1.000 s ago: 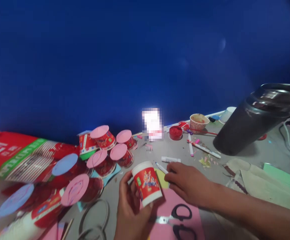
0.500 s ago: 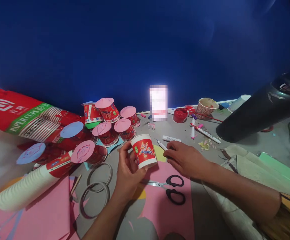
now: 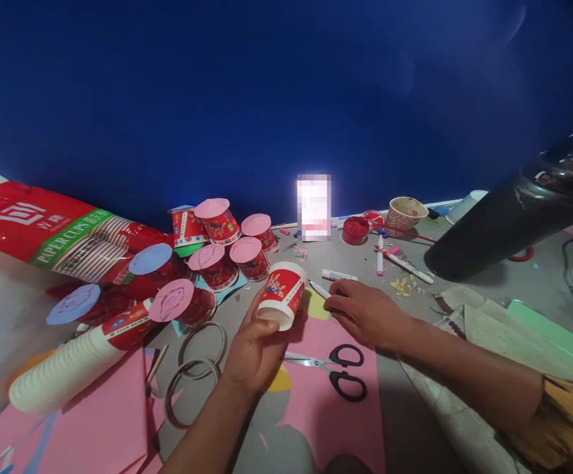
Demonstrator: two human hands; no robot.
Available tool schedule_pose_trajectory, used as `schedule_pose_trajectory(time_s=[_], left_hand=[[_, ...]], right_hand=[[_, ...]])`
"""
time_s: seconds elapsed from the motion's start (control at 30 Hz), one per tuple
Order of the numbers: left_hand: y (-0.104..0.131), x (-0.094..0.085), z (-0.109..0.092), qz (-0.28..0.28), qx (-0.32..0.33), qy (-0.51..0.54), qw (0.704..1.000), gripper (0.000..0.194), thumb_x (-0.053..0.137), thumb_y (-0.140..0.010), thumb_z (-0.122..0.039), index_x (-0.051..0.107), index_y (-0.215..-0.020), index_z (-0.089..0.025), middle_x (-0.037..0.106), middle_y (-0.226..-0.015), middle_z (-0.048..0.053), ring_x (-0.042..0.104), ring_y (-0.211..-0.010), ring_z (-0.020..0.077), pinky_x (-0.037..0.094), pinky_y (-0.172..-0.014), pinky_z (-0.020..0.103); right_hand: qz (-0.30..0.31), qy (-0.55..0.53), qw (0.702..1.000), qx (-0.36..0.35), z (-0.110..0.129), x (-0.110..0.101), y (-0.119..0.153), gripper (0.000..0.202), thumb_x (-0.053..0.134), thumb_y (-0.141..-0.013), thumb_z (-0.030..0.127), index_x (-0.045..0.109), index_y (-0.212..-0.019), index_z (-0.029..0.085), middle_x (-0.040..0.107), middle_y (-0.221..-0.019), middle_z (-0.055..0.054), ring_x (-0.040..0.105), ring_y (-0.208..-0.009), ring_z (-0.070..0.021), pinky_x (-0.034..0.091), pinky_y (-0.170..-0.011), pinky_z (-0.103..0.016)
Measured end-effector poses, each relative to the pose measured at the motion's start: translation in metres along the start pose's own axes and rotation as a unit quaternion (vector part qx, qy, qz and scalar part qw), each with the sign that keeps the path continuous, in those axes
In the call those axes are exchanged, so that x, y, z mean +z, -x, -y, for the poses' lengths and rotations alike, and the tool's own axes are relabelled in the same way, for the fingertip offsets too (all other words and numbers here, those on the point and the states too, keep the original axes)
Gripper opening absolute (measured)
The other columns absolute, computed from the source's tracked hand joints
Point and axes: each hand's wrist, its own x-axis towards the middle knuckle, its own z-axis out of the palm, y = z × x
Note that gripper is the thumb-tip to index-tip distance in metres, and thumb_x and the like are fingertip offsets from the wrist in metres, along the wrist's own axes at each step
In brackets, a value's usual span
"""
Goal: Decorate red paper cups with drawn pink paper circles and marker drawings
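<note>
My left hand (image 3: 259,352) is closed around a red-and-white paper cup (image 3: 282,293), tilted so that its pale bottom faces partly toward me. In my right hand (image 3: 365,309) is a white marker (image 3: 319,288), its dark tip pointing up and left, close beside the cup but apart from it. Below the hands, black-handled scissors (image 3: 348,372) lie slightly parted on a sheet of pink paper (image 3: 336,428). A second white marker (image 3: 338,275) rests just beyond my right hand. Some of my right fingers are hidden behind the hand.
Several red cups with pink paper tops (image 3: 212,257) stand at left, near a stack of cups (image 3: 69,368) and a cup bag (image 3: 69,230). Two grey rings (image 3: 195,378) overlap. A tall black bottle (image 3: 484,224), a red pot (image 3: 354,230) and a blurred bright screen (image 3: 315,207) stand behind.
My left hand has turned the cup, bringing its bottom into sight and another part of its print to the front. The right hand with the marker has barely moved. The view has shifted slightly.
</note>
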Motion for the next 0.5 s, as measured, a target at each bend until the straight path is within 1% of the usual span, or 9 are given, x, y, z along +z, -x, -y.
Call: schedule_pose_trajectory(time_s=[0.07,0.13,0.23,0.33,0.4,0.5], left_hand=[[0.0,0.0003,-0.0021,0.019,-0.037,0.054,0.998,0.069,0.069,-0.062,-0.012,0.063,-0.131,-0.021,0.074,-0.127,0.014,0.064,-0.13,0.0407,0.047,-0.112,0.064],[-0.0002,0.0006,-0.0031,0.022,-0.057,0.08,0.995,0.069,0.066,-0.064,-0.012,0.063,-0.132,-0.021,0.073,-0.129,0.015,0.06,-0.136,0.0423,0.044,-0.115,0.066],[-0.0008,0.001,-0.0035,0.018,-0.063,0.088,0.994,0.073,0.065,-0.065,-0.012,0.06,-0.137,-0.02,0.073,-0.131,0.016,0.058,-0.139,0.0423,0.044,-0.116,0.064],[-0.0014,0.0005,-0.0045,0.026,-0.068,0.089,0.993,0.078,0.066,-0.067,-0.014,0.055,-0.144,-0.017,0.069,-0.138,0.02,0.055,-0.141,0.0426,0.045,-0.116,0.061],[-0.0016,-0.0012,-0.0055,0.032,-0.075,0.093,0.992,0.078,0.067,-0.071,-0.019,0.052,-0.147,-0.013,0.068,-0.14,0.022,0.054,-0.142,0.0422,0.046,-0.116,0.059],[-0.0014,-0.0054,-0.0065,0.054,-0.092,0.108,0.988,0.073,0.069,-0.078,-0.028,0.052,-0.147,-0.011,0.068,-0.14,0.023,0.055,-0.142,0.0403,0.049,-0.114,0.055]], right_hand=[[0.002,0.007,1.0,0.001,0.0013,-0.0009,-0.0004,0.024,0.051,-0.104,0.022,0.071,-0.116,0.022,0.063,-0.122,-0.011,0.06,-0.106,-0.023,0.048,-0.081,-0.032],[0.002,0.008,1.0,0.001,0.0024,-0.0019,-0.0008,0.024,0.05,-0.104,0.023,0.071,-0.115,0.022,0.063,-0.121,-0.011,0.06,-0.106,-0.0229,0.048,-0.082,-0.032],[0.003,0.004,1.0,0.002,0.0028,-0.0028,-0.0013,0.024,0.05,-0.105,0.023,0.071,-0.114,0.022,0.064,-0.119,-0.01,0.061,-0.106,-0.0225,0.048,-0.083,-0.032],[0.001,-0.001,1.0,0.003,0.0021,-0.0025,-0.0014,0.023,0.052,-0.104,0.023,0.071,-0.114,0.022,0.064,-0.12,-0.01,0.061,-0.106,-0.0228,0.048,-0.083,-0.032],[-0.003,-0.004,1.0,0.002,0.0016,-0.0019,-0.0011,0.022,0.052,-0.104,0.023,0.071,-0.114,0.022,0.064,-0.12,-0.01,0.061,-0.106,-0.0229,0.049,-0.083,-0.033],[-0.006,-0.009,1.0,0.001,0.0014,-0.0012,-0.0007,0.022,0.051,-0.104,0.023,0.071,-0.113,0.022,0.064,-0.119,-0.01,0.061,-0.105,-0.0225,0.049,-0.084,-0.033]])
